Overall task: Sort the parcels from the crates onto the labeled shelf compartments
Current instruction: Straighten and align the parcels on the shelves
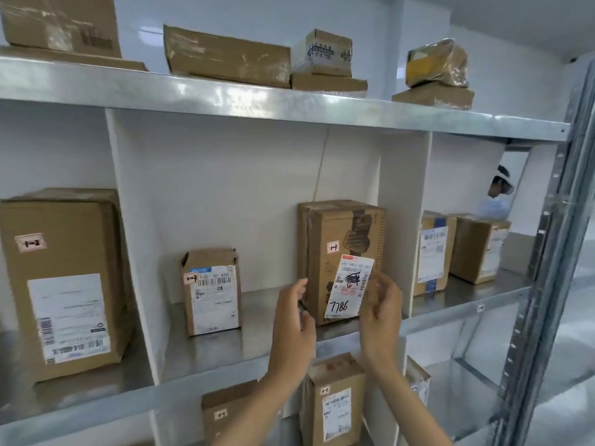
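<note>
Head view: left hand (pixel 294 320), right hand (pixel 380 313) grip tall parcel (pixel 325 230); white label (pixel 349 286) handwritten "7786".

PARCEL SORTING STOREROOM | galvanised steel shelving (pixel 225 101) split by white dividers (pixel 135 236) into open bays | taped cardboard parcels (pixel 64 284) stand in rows, each bearing a printed barcode shipping label (pixel 215 297) | small handwritten number tags (pixel 30 243) stuck on boxes | bare white walls (pixel 145 14)

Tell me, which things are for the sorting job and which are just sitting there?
For the job: 7786 box, left hand, right hand, shelf.
Just sitting there: small box, big box, yellow wrapped parcel, person behind shelf.
</note>
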